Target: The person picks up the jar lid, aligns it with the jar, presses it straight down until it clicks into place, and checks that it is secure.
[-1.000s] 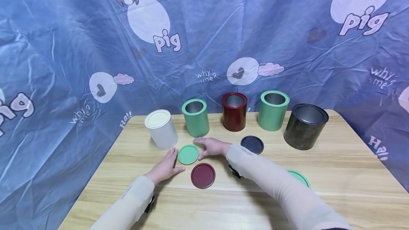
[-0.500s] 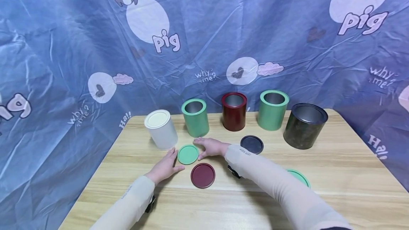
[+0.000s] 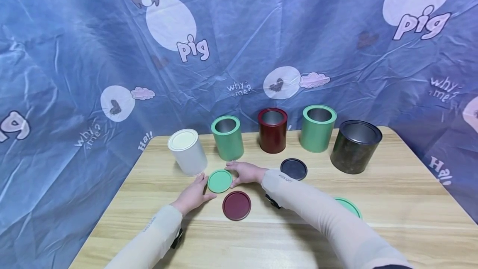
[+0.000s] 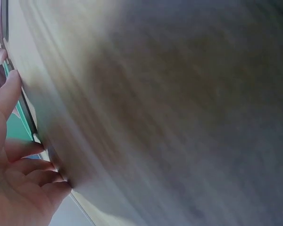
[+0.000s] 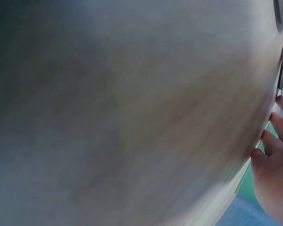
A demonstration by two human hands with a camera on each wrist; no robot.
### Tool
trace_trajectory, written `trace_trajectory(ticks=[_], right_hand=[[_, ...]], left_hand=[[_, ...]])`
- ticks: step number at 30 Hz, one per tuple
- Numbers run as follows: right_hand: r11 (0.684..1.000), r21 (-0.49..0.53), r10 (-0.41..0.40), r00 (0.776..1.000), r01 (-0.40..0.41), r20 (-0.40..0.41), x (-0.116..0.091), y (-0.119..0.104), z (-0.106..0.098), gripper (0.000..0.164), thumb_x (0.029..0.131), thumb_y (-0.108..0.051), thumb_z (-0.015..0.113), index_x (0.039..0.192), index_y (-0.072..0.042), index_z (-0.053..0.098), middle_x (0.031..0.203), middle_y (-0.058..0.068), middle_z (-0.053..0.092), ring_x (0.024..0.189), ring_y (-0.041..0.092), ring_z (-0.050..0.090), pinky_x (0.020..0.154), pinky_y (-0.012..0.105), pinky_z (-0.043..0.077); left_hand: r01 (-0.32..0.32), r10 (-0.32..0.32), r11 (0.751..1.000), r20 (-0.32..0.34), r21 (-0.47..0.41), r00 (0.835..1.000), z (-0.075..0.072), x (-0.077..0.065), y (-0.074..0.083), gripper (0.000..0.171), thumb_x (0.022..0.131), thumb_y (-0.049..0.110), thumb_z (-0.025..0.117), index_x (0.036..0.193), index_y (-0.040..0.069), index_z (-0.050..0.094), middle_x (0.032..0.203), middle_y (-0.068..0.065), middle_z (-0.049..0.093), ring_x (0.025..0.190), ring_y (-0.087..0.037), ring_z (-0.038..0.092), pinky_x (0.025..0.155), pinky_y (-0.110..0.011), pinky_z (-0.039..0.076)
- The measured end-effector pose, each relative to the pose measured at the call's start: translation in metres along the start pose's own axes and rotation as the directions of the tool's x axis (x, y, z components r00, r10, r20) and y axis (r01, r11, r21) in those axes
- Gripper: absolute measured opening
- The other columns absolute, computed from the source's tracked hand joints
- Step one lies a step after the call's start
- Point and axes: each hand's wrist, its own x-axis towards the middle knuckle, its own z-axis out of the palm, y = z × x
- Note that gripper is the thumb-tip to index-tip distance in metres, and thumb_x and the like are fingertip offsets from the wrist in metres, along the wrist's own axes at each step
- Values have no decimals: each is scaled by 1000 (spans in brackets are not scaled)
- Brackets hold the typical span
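Note:
A round green lid point(image 3: 220, 181) lies flat between both hands, its raised rim facing up. At its left edge is my left hand point(image 3: 192, 194), fingers stretched forward and thumb apart; in the left wrist view, the fingertips point(image 4: 61, 186) rest on the table. My right hand point(image 3: 244, 172) comes from the other side, thumb and forefinger spread at the lid's right edge. Just in front of the hands lies a dark red lid point(image 3: 237, 205). Behind them stand a white can point(image 3: 188, 152) with its top covered and an uncovered green can point(image 3: 228, 140).
Further right along the back are an uncovered red can point(image 3: 273, 134), a second green can point(image 3: 317, 132) and a wide black can point(image 3: 354, 148). A black lid point(image 3: 293, 169) lies beyond the right forearm, which partly covers another green lid point(image 3: 349, 206). A blue printed cloth point(image 3: 239, 53) hangs behind the table point(image 3: 231, 244).

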Motion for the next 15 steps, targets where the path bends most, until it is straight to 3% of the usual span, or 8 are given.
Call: trace_trajectory(ticks=[15], right_hand=[[1000, 23, 2, 1000, -2, -14, -1, -2, 0, 67, 81, -24, 78, 138, -2, 51, 151, 17, 40, 144, 33, 31, 118, 43, 27]], left_hand=[[2, -1, 998, -23, 68, 1000, 2, 2, 2, 73, 87, 35, 71, 134, -15, 46, 143, -37, 38, 131, -46, 44, 105, -53, 42]])
